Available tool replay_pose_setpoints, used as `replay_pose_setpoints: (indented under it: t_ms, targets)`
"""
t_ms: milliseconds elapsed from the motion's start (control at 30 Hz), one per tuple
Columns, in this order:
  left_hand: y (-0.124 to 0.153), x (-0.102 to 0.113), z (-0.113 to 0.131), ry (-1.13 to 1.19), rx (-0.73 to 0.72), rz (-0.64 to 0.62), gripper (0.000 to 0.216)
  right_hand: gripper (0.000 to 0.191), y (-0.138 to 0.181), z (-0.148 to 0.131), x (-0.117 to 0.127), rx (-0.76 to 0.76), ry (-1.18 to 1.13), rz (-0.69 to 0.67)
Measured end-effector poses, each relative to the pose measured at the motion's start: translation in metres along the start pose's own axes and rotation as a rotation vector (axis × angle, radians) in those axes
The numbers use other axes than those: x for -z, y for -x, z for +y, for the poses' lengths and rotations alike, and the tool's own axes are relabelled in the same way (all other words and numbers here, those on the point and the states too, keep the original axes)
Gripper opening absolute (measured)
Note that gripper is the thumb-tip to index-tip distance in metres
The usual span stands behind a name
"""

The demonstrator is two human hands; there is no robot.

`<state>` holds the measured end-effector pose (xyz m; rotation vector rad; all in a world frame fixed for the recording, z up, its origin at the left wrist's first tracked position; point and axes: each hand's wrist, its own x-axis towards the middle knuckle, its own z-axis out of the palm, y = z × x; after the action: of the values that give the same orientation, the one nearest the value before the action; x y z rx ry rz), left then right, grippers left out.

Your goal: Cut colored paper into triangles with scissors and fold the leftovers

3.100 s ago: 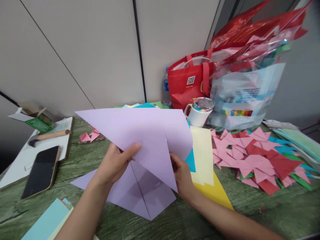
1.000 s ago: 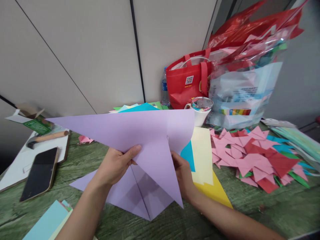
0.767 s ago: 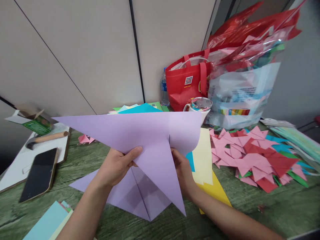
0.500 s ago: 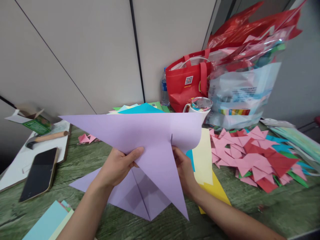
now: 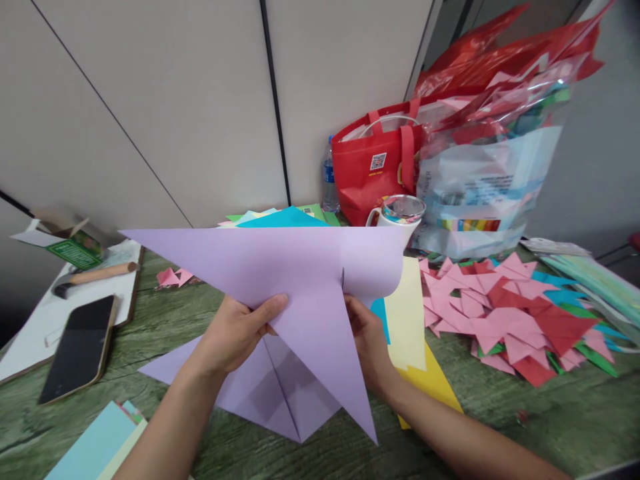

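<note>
A large sheet of lilac paper [image 5: 300, 267] is held up over the table, its right part curled over and a long point hanging down. My left hand [image 5: 245, 327] pinches its lower left edge, thumb in front and fingers behind. At its right side my right hand [image 5: 367, 333] grips the edge beneath the curl; some of those fingers are hidden behind the sheet. Below lies a creased lilac sheet [image 5: 285, 400] on the table, partly covered by the raised one. Whether the two lilac parts are joined I cannot tell.
Cream paper [image 5: 407, 320] and yellow paper [image 5: 435, 383] lie at the right, beside a pile of folded pink and red pieces [image 5: 510, 313]. Behind stand a mug [image 5: 400, 217], a red bag [image 5: 370, 167] and a plastic bag [image 5: 480, 187]. A phone [image 5: 80, 347] and a hammer [image 5: 95, 275] are left.
</note>
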<state>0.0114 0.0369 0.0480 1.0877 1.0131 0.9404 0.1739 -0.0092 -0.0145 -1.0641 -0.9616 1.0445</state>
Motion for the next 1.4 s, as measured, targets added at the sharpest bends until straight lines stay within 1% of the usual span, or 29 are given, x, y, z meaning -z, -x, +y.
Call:
replay_pose_setpoints:
  t_ms: [200,500,667,900,1033,1100,1167,1300,1400]
  targets:
    - [0.001,-0.001,-0.001,0.008,0.001,0.002,0.024,0.020,0.000,-0.004,-0.001,-0.004,0.003,0.021]
    - [-0.001,0.000,-0.001,0.007,-0.008,-0.006,0.021,0.020,0.001,-0.005,-0.001,0.011,0.000,0.035]
    - [0.000,0.000,-0.002,0.006,-0.001,-0.008,0.024,0.021,0.001,-0.006,-0.003,-0.005,-0.040,0.054]
    - [0.000,-0.001,-0.001,-0.002,0.003,-0.020,0.024,0.021,0.002,-0.005,-0.002,0.000,-0.019,0.041]
    - [0.000,0.002,0.002,0.007,-0.052,-0.003,0.027,0.020,0.001,-0.001,0.000,-0.010,-0.030,0.048]
    - [0.000,0.004,0.007,0.043,-0.096,0.001,0.032,0.021,0.000,0.002,0.001,-0.022,-0.043,0.036]
    - [0.000,0.007,0.012,0.084,-0.124,-0.008,0.031,0.022,0.000,0.005,0.002,-0.031,-0.055,0.017]
    - [-0.002,0.013,0.018,0.126,-0.129,0.019,0.027,0.024,0.000,0.006,0.002,-0.028,-0.063,-0.002]
    - [-0.002,0.015,0.018,0.105,-0.132,0.037,0.025,0.023,0.001,0.003,0.001,-0.034,-0.055,0.013]
